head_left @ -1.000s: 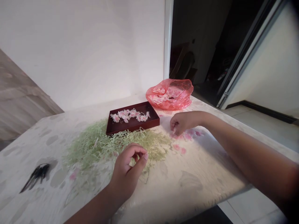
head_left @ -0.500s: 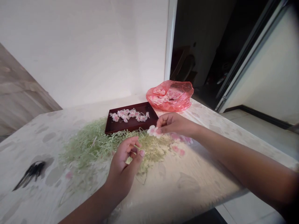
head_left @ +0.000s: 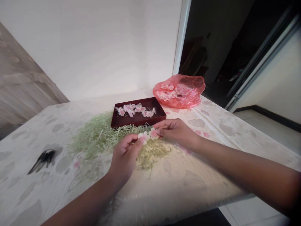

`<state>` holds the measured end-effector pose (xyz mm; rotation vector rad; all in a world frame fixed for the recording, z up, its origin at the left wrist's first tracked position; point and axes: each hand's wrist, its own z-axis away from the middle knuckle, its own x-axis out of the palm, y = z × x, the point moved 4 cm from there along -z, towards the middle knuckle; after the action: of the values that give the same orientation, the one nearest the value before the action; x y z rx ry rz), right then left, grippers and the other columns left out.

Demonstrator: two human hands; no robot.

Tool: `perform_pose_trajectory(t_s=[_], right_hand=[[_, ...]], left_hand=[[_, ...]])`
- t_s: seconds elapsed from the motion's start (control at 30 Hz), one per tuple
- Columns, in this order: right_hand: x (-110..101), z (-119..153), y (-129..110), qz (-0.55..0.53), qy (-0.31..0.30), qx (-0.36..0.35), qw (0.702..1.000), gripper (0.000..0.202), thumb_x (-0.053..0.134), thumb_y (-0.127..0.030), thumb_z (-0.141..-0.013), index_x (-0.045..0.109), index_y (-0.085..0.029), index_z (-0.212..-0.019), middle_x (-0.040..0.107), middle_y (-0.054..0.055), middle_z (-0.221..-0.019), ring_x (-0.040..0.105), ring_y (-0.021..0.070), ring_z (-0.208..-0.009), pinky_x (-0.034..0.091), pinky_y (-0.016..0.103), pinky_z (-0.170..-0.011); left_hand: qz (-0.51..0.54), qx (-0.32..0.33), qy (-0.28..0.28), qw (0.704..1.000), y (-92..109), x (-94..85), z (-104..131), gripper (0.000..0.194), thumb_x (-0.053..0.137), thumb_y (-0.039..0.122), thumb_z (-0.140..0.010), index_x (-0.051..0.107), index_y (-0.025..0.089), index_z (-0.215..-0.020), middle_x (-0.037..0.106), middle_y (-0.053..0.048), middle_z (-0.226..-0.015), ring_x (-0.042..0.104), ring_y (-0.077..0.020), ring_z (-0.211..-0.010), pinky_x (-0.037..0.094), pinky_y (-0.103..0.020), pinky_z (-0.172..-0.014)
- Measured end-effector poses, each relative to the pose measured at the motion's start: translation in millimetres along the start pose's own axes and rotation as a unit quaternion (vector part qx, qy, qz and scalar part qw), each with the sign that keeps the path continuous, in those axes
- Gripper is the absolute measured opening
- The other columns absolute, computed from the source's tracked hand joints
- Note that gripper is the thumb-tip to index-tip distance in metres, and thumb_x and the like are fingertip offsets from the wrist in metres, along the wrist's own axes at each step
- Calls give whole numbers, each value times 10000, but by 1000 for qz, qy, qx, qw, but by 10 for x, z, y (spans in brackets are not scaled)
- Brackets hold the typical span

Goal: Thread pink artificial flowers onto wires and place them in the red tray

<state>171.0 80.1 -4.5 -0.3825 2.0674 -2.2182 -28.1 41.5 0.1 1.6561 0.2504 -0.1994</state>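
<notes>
Between my two hands is a small cluster of pink and white artificial flowers. My left hand pinches the flower on its left side between thumb and fingers. From the other side, my right hand grips the right-hand flower. Below and behind them lies a heap of pale green shredded filler, spread across the table. Just beyond the hands sits a dark red tray with a row of similar pink and white flowers in it.
A red see-through plastic bag with more pink flowers inside stands behind the tray on the right. A bunch of keys lies at the left on the patterned tablecloth. Loose pink blossoms lie beyond my right forearm.
My left hand, open before, has closed on a flower of the cluster that my right hand was holding. The view has shifted slightly, so the tray and bag appear higher and further right.
</notes>
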Motion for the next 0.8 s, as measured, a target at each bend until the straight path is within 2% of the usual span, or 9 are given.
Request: perform_pose_trajectory(t_s=[0.1,0.23,0.37,0.43,0.5,0.67,0.8], right_hand=[[-4,24,8,5,24,-1,1000,283,818,-255,-748,743,-178,-1009,741,32,-832,636,105,-691,481,234,-632],[3,63,-18,33,41,-21,998,227,829,-256,-728,748,-169,-922,734,28,-791,625,107,-668,466,237,-607],[21,73,-18,50,34,-40,997,211,815,-285,-752,759,-181,-926,749,34,-802,649,123,-688,488,255,-627],[48,81,4,51,28,-49,997,228,807,-294,-763,761,-187,-959,760,39,-832,666,132,-709,503,265,-645],[98,99,33,30,13,-59,998,249,808,-293,-763,757,-194,-986,773,42,-873,684,138,-737,516,268,-664],[219,162,83,-36,-42,-90,994,245,798,-251,-775,753,-215,-1013,780,18,-886,678,104,-707,502,232,-634],[231,182,92,-25,-59,-91,994,249,793,-245,-789,749,-208,-1032,776,22,-870,677,101,-710,493,224,-628]], left_hand=[[35,2,-3,999,25,9,1,182,676,383,-876,681,226,-784,540,25,-619,490,-128,-619,331,-230,-518],[39,22,-5,999,12,-6,29,141,676,355,-888,670,234,-816,552,23,-682,502,-130,-674,358,-231,-567],[22,101,-36,994,33,6,48,112,656,329,-921,661,243,-850,601,11,-906,542,-131,-796,412,-245,-695],[-5,145,-54,988,66,34,47,123,647,317,-933,663,237,-840,596,0,-972,565,-146,-887,423,-258,-760],[-33,163,-64,984,84,64,38,132,650,329,-934,677,232,-849,593,-14,-1007,581,-162,-948,429,-270,-792],[-58,146,-48,986,55,66,20,165,672,383,-914,704,228,-869,621,-30,-1024,612,-179,-933,445,-293,-787],[-60,82,-20,995,-10,11,-9,220,706,427,-872,706,245,-996,688,-38,-998,629,-199,-855,461,-314,-737]])
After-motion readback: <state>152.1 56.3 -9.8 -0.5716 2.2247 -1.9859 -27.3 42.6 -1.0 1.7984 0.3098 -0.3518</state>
